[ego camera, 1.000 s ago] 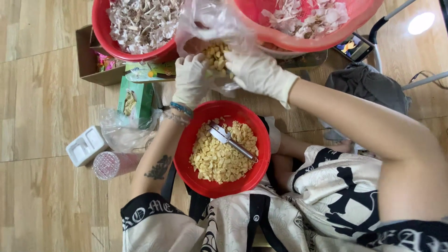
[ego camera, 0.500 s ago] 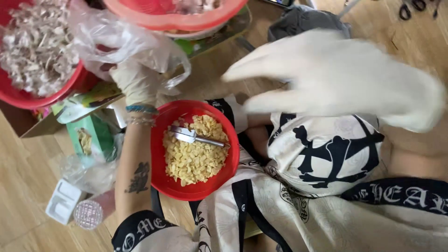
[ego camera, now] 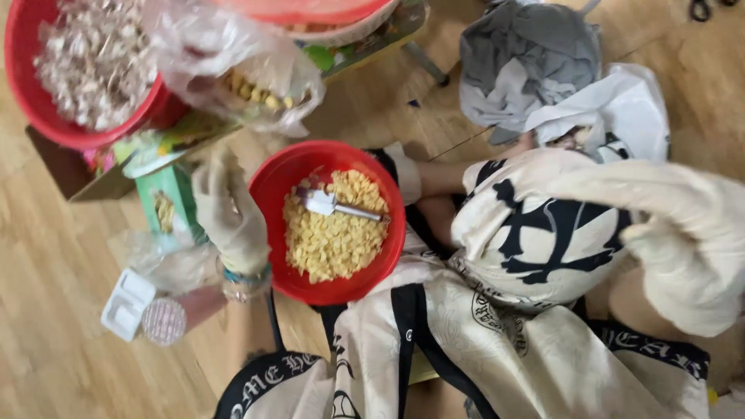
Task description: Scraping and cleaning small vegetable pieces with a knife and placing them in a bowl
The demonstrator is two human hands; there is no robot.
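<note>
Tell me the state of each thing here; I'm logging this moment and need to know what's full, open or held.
Red bowl: on the lap, full of yellow peeled pieces.
Metal tool: lying on the pieces, unheld.
Large red basin: heaped with pale husks.
Plastic bag: open, yellow pieces inside.
Left hand: gloved, beside the bowl, empty.
Right hand: gloved, blurred, grip unclear.

We are looking down at a home floor being used for food sorting: pale wooden floorboards (ego camera: 54, 256), red plastic bowls (ego camera: 326, 221) of peeled cloves, plastic bags (ego camera: 233, 70) and crumpled clothing (ego camera: 520, 62) lying around.
</note>
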